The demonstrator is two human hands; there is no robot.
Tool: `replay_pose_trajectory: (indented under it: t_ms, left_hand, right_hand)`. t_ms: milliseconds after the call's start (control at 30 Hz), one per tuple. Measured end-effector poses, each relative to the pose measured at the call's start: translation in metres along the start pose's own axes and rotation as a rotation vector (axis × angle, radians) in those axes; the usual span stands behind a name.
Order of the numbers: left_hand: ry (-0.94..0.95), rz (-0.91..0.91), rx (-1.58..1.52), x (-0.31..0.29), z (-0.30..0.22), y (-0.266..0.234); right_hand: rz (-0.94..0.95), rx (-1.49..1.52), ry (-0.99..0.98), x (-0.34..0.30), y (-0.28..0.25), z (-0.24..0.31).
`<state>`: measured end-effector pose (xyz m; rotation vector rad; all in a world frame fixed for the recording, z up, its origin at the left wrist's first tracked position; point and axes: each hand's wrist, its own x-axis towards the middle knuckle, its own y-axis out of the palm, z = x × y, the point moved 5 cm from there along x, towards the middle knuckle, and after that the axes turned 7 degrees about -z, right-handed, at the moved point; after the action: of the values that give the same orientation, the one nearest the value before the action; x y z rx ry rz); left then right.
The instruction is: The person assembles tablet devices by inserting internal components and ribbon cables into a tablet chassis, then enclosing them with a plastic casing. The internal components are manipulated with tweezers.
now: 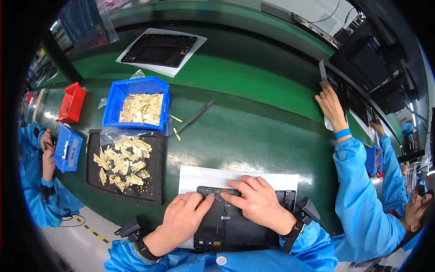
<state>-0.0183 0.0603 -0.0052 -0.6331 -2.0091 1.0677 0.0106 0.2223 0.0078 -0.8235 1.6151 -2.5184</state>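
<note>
A black tablet housing lies inner side up in front of me, on a white sheet. My left hand rests on its upper left part. Its fingers are curled, the thumb and index tip pressed down by the housing's far edge; whatever is under the tips is hidden. Close beside it, my right hand has its thumb on the inside of the housing and its curled fingers at the far edge. A small orange strip shows between the two hands.
Left of me, a black tray carries tan adhesive pieces; behind it stands a blue bin of similar pieces. Black tweezers lie beyond. Another tablet housing sits at the back. Co-workers' hands are at right and left.
</note>
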Motion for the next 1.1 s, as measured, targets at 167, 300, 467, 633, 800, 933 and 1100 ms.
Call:
replay_pose_trajectory:
  t_ms: [167,300,467,633,800,933,1100]
  left_hand:
    - [0.038,0.065,0.037,0.01,-0.003,0.002]
    - [0.085,0.179,0.14,0.019,-0.01,0.002]
    - [0.098,0.199,0.194,0.018,-0.011,0.008]
    - [0.059,0.19,0.175,0.015,-0.01,0.008]
    - [0.051,0.061,0.201,0.0,-0.008,0.012]
    - [0.078,0.075,0.305,0.0,-0.016,0.009]
    - [0.092,0.07,0.293,-0.004,-0.013,0.011]
  right_hand:
    - [-0.208,0.43,0.383,-0.017,-0.003,-0.031]
    - [-0.207,0.491,0.47,-0.014,0.0,-0.036]
    - [-0.178,0.457,0.483,-0.013,0.001,-0.035]
    - [-0.146,0.408,0.477,-0.011,0.004,-0.033]
    - [-0.137,0.376,0.447,-0.014,0.006,-0.035]
    - [-0.136,0.376,0.441,-0.011,0.003,-0.032]
    - [-0.094,0.34,0.422,-0.005,0.001,-0.029]
